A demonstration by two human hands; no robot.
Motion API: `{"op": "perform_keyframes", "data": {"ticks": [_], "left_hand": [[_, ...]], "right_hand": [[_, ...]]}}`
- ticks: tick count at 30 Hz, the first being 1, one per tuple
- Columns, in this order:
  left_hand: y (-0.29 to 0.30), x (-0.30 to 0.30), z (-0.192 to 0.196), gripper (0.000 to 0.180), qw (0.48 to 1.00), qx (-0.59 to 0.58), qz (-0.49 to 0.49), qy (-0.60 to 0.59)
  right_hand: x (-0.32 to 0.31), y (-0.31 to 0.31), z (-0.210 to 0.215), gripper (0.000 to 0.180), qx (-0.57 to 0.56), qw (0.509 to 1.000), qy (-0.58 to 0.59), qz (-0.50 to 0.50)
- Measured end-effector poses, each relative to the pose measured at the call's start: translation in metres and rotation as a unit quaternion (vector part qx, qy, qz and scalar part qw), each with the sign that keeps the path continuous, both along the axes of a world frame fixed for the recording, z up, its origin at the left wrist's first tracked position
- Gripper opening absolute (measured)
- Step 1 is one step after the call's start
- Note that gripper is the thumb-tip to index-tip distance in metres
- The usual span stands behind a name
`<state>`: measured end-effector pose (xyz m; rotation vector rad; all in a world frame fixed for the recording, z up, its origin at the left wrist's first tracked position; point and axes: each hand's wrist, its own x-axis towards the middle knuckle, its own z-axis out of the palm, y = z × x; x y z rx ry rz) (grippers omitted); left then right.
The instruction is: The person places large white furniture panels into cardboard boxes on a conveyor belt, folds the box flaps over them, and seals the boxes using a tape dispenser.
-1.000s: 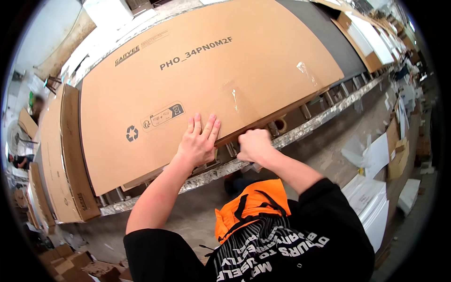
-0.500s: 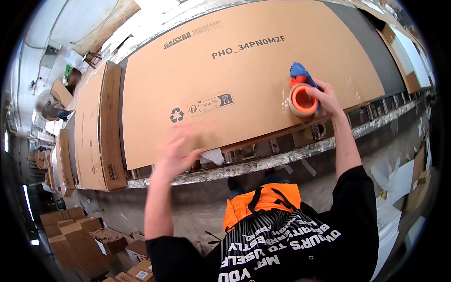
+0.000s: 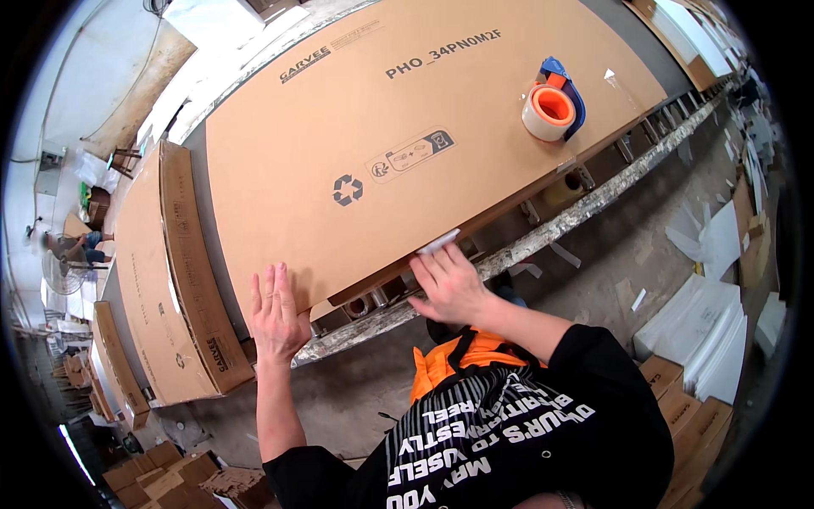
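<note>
A large flat cardboard box (image 3: 339,119) lies in front of me on a roller conveyor. Palm down with fingers stretched, my left hand (image 3: 278,318) rests at its near left corner. My right hand (image 3: 454,287) is at the near edge, its thumb spread away; the fingertips touch a small white piece (image 3: 439,243) at that edge, and I cannot tell its material. A blue tape dispenser (image 3: 575,109) with a roll of tape (image 3: 543,117) on an orange core lies on the box toward the right, apart from both hands.
The conveyor's worn edge rail (image 3: 585,212) runs along the box's near side. Further cardboard boxes (image 3: 174,280) stand on the line at left. White sheets (image 3: 704,339) are stacked at right, above brown cartons (image 3: 691,424). A person (image 3: 72,246) is at the far left.
My right hand has let go of the tape dispenser and moved left to the white piece at the near edge. My left hand has moved down and left to the box corner.
</note>
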<state>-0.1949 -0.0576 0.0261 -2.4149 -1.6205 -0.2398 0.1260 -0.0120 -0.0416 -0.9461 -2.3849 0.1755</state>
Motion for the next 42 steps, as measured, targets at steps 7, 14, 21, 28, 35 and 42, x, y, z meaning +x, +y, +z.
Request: {"op": "perform_keyframes", "data": {"ticks": [7, 14, 21, 28, 35, 42], "left_hand": [[0.008, 0.06, 0.017, 0.096, 0.993, -0.113, -0.009, 0.01], [0.023, 0.044, -0.037, 0.093, 0.998, -0.045, -0.035, -0.016], [0.014, 0.033, -0.058, 0.083, 0.996, -0.037, -0.078, 0.008], [0.048, 0.061, -0.037, 0.098, 0.991, -0.108, -0.066, 0.043], [0.057, 0.078, -0.034, 0.114, 0.981, -0.156, -0.003, 0.113], [0.046, 0.073, -0.041, 0.11, 0.989, -0.125, -0.003, 0.073]], "right_hand": [[-0.038, 0.036, -0.027, 0.039, -0.207, 0.968, -0.11, -0.085], [-0.03, -0.024, -0.046, 0.03, 0.093, 0.982, 0.02, -0.163], [-0.024, -0.008, 0.031, 0.043, 0.067, 0.988, -0.04, -0.13], [-0.021, 0.032, -0.006, 0.033, 0.216, 0.966, -0.07, -0.125], [0.073, 0.112, 0.091, 0.026, 0.254, 0.891, 0.221, -0.306], [0.213, 0.242, 0.051, 0.059, -0.443, 0.808, 0.185, -0.342]]}}
